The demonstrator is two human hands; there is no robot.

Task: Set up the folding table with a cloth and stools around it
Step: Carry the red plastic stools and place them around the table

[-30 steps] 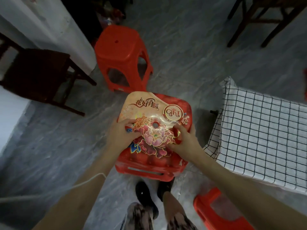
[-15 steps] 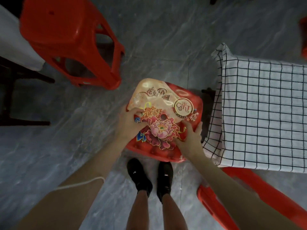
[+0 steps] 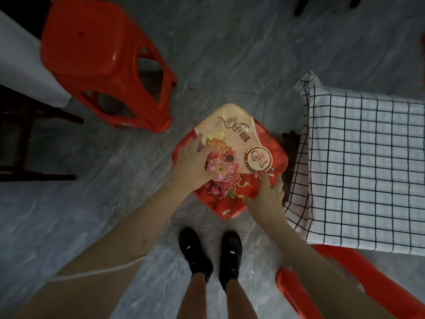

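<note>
Head view, stool in hand: a red plastic stool seen from above, its square seat with rounded corners covered by a glossy printed sticker (peony flowers, a round "GIFT" badge, cream band with script); a small hole sits at the seat's centre. It stands on the floor just beside the table's near corner.
Left hand: the left hand lies on the seat's left part, fingers bent loosely over the flower print; whether they grip the edge I cannot tell.
Right hand: the right hand touches the seat's near right edge, fingers straight and spread.
Table: the folding table shows only a dark leg tip; a white cloth with a thin black grid drapes over it, soft folds at the corner.
Other stools: a second stool, plain glossy red with cut-out sides, stands upper left; a third stool peeks from under the cloth at lower right.
Floor: grey marbled tiles, smooth; black shoes stand just behind the stool.
Change: against half a second ago, the stickered stool sits lower, the left hand has slid inward onto the print, and the right fingers have straightened.
</note>
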